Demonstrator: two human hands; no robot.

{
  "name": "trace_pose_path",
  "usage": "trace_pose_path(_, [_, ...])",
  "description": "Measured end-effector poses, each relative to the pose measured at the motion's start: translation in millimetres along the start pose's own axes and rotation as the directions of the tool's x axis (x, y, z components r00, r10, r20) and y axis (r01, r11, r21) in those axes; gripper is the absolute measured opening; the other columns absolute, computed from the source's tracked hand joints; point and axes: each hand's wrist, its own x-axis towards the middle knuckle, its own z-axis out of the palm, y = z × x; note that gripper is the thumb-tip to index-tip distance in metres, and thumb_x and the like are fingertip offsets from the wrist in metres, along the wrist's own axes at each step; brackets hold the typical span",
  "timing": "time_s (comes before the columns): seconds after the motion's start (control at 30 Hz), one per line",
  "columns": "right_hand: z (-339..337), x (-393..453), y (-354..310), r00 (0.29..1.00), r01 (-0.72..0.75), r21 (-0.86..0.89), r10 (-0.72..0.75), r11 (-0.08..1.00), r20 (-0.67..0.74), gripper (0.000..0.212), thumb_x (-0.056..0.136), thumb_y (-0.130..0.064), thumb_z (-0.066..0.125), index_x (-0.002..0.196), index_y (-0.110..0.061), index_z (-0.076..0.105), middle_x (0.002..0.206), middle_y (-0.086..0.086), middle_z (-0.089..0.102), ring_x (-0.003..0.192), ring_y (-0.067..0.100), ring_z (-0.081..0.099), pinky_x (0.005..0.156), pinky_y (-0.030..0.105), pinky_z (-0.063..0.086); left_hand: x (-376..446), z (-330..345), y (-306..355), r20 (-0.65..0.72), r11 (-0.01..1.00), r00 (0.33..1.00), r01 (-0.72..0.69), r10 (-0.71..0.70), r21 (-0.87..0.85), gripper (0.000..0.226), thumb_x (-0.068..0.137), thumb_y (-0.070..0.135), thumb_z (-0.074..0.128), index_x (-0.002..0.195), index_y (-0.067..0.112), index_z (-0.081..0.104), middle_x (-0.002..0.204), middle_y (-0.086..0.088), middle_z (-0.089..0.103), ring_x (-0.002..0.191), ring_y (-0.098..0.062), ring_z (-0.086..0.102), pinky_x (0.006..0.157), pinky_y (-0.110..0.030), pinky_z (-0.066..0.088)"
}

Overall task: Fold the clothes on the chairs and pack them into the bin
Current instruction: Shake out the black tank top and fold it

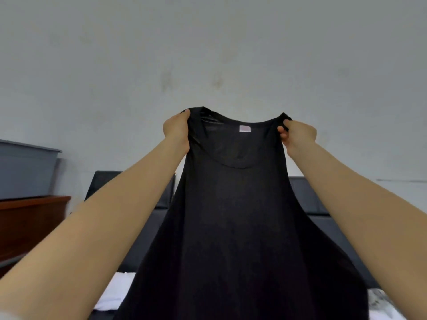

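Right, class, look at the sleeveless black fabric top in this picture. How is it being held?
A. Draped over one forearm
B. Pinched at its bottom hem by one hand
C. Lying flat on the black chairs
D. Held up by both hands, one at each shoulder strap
D: the left hand and right hand each grip a shoulder strap of the sleeveless black fabric top, which hangs down in front of the black chairs.
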Motion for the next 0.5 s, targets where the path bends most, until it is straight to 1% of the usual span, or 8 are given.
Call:
trace_pose_path(0.07, [-20,12,37,0.996,-0.076,-0.142,0.069,0.987,-0.054,0.022,0.095,-0.002,0.053,0.073,-0.005,0.05,0.07,0.006,0.056,0.044,0.007,0.057,0.039,0.014,0.04,6,-18,-43,-0.02,0.994,0.997,0.076,-0.075,0.074,0.015,0.089,0.013,0.063,0.075,0.01,0.062,0.083,-0.004,0.065,0.078,-0.018,0.062,0.065,-0.023,0.053])
trace_pose_path(0.1, [-34,17,61,0.998,-0.066,-0.337,0.057,0.939,-0.036,0.021,0.097,-0.008,0.052,0.076,-0.004,0.051,0.071,0.005,0.054,0.046,0.008,0.059,0.042,0.017,0.043,11,-30,-71,-0.038,0.988,0.992,0.125,-0.122,0.094,0.014,0.089,0.012,0.063,0.076,0.008,0.062,0.084,-0.006,0.065,0.08,-0.02,0.062,0.065,-0.024,0.053])
trace_pose_path(0.2, [-79,28,125,0.997,-0.071,-0.823,0.06,0.563,-0.045,0.04,0.103,-0.042,0.035,0.11,-0.009,0.057,0.095,0.01,0.063,0.091,0.022,0.066,0.069,0.027,0.045,14,-65,-140,-0.116,0.941,0.952,0.3,-0.284,0.158,0.019,0.086,0.012,0.068,0.1,0.001,0.064,0.103,-0.013,0.066,0.089,-0.024,0.063,0.078,-0.033,0.056])
trace_pose_path(0.23, [-97,22,152,0.995,-0.097,-0.913,0.055,0.397,-0.081,0.047,0.103,-0.048,0.031,0.115,-0.011,0.057,0.106,0.01,0.065,0.102,0.025,0.064,0.074,0.028,0.044,14,-79,-169,-0.148,0.914,0.93,0.361,-0.337,0.186,0.03,0.084,0.014,0.07,0.11,0.001,0.063,0.107,-0.013,0.066,0.092,-0.025,0.064,0.081,-0.035,0.056])
trace_pose_path(0.27, [-105,18,169,0.989,-0.127,-0.926,0.111,0.356,-0.093,0.047,0.102,-0.049,0.03,0.114,-0.013,0.057,0.11,0.01,0.066,0.106,0.026,0.063,0.075,0.028,0.043,13,-89,-186,-0.17,0.89,0.912,0.403,-0.372,0.215,0.036,0.084,0.015,0.071,0.115,0.001,0.062,0.109,-0.013,0.066,0.094,-0.025,0.065,0.082,-0.035,0.056])
trace_pose_path(0.3, [-120,18,195,0.979,-0.181,-0.917,0.151,0.355,-0.135,0.043,0.102,-0.048,0.032,0.107,-0.013,0.057,0.108,0.009,0.066,0.108,0.027,0.062,0.074,0.028,0.042,12,-101,-209,-0.196,0.868,0.893,0.443,-0.406,0.225,0.039,0.083,0.015,0.072,0.117,0.0,0.061,0.111,-0.013,0.067,0.094,-0.026,0.065,0.081,-0.035,0.056])
trace_pose_path(0.4, [-148,18,252,0.879,-0.473,-0.46,0.44,0.751,-0.185,0.017,0.103,-0.015,0.042,0.087,-0.012,0.045,0.091,0.007,0.053,0.119,0.032,0.057,0.075,0.028,0.054,10,-128,-265,-0.275,0.81,0.847,0.522,-0.455,0.268,0.043,0.083,0.015,0.073,0.121,0.0,0.059,0.116,-0.015,0.065,0.099,-0.026,0.063,0.087,-0.033,0.054])
trace_pose_path(0.5, [-178,15,307,0.87,-0.492,-0.29,0.447,0.821,-0.21,0.024,0.097,0.005,0.042,0.117,0.0,0.052,0.113,0.011,0.054,0.126,0.036,0.051,0.081,0.028,0.057,8,-152,-312,-0.354,0.769,0.797,0.585,-0.489,0.256,0.032,0.086,0.012,0.069,0.112,-0.003,0.061,0.077,-0.01,0.061,0.055,-0.015,0.057,0.045,-0.016,0.045])
